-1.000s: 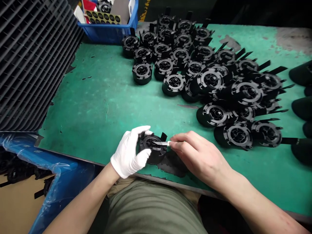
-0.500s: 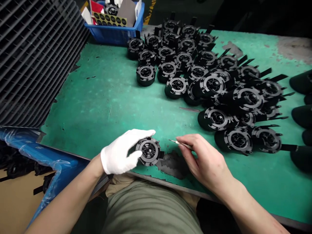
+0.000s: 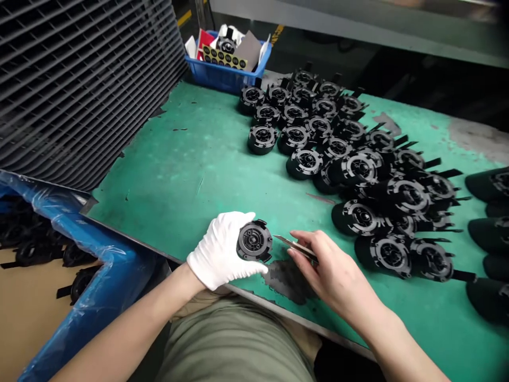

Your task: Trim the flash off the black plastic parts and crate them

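My left hand [image 3: 220, 250] wears a white glove and grips a round black plastic part [image 3: 254, 241] tilted up on its edge, just above the green table [image 3: 170, 164] near its front edge. My bare right hand [image 3: 332, 270] is closed on thin metal tweezers [image 3: 292, 244] whose tip points left, a short gap from the part. A worn dark patch [image 3: 284, 278] on the table surface lies below the part.
Several identical black round parts [image 3: 358, 170] crowd the table's back and right. A blue bin [image 3: 226, 69] with sticker sheets stands at the far edge. A black slatted panel [image 3: 79, 79] leans at the left. A blue-lined carton [image 3: 47, 265] of black parts sits at lower left.
The tweezers have drawn back out of the part to the right. My left hand has tipped the part up on edge. The camera has tilted up and to the left.
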A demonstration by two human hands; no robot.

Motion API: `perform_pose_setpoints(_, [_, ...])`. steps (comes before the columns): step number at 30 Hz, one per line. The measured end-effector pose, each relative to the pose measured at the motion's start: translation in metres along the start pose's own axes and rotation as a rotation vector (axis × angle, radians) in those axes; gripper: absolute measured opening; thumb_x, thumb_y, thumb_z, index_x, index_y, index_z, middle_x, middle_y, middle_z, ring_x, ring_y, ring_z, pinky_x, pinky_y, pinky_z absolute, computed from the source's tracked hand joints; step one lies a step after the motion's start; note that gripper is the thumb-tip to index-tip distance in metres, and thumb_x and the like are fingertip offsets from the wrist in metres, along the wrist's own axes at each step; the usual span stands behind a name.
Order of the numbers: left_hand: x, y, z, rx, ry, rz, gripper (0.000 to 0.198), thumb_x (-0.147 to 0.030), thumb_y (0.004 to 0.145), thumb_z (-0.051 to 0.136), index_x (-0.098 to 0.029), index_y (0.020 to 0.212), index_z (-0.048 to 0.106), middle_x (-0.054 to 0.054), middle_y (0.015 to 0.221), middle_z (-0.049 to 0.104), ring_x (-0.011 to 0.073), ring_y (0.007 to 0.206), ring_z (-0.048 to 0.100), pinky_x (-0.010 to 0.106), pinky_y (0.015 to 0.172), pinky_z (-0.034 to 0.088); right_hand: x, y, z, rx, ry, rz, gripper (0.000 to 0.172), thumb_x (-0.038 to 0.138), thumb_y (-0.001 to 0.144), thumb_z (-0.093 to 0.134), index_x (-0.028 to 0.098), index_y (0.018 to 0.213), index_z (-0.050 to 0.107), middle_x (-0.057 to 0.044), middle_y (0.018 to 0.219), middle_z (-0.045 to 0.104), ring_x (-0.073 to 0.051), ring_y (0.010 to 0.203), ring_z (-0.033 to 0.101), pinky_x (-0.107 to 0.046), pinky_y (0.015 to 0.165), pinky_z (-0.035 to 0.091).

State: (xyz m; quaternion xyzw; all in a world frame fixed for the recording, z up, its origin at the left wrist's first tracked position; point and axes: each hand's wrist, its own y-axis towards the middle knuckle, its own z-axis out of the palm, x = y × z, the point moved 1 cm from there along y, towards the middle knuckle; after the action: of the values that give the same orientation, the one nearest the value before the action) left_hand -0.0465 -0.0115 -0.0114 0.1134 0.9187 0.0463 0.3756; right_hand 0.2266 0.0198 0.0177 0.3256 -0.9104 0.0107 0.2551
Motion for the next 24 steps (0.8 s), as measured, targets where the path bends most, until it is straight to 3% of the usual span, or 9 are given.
perform_pose_setpoints(4, [0.004,0.012,0.001,0.040,0.017,-0.013,0.107,-0.064,0.059,0.096,-0.021,0.147,0.056,0.018,0.135,0.070,0.0422,0.124,0.069,0.057,0.107,0.057,0.003,0.008,-0.003,0.014,-0.022,-0.031,0.017,0.030,0.109,0.056,0.023,0.124,0.056,-0.005,0.104,0.068,-0.019,0.088,0.073,-0.032,0.073,0.058])
perform_pose_setpoints(10, [0.018,0.018,-0.006,0.152,-0.135,0.020,0.106,-0.072,0.058,0.094,-0.023,0.146,0.060,0.016,0.139,0.071,0.0411,0.127,0.069,0.055,0.114,0.053,0.008,0.015,0.007,0.053,-0.061,-0.031,0.015,0.031,0.110,0.053,0.022,0.121,0.059,-0.006,0.105,0.069,-0.020,0.091,0.072,-0.033,0.076,0.059])
perform_pose_setpoints(14, [0.020,0.014,-0.006,0.154,-0.221,-0.015,0.095,-0.055,0.068,0.096,-0.024,0.149,0.057,0.015,0.148,0.066,0.0385,0.137,0.064,0.056,0.119,0.050,0.018,0.012,0.010,0.068,-0.070,0.020,0.019,0.032,0.111,0.048,0.022,0.120,0.061,-0.007,0.104,0.071,-0.020,0.089,0.073,-0.032,0.075,0.060])
perform_pose_setpoints(24, [0.029,0.011,0.003,-0.060,-0.290,0.058,0.058,-0.028,0.088,0.074,-0.017,0.143,0.059,0.016,0.140,0.066,0.0306,0.134,0.065,0.053,0.120,0.051,0.079,-0.046,0.000,-0.264,-0.131,0.152,0.028,0.028,0.109,0.045,0.022,0.134,0.057,-0.011,0.111,0.072,-0.024,0.098,0.075,-0.040,0.083,0.065])
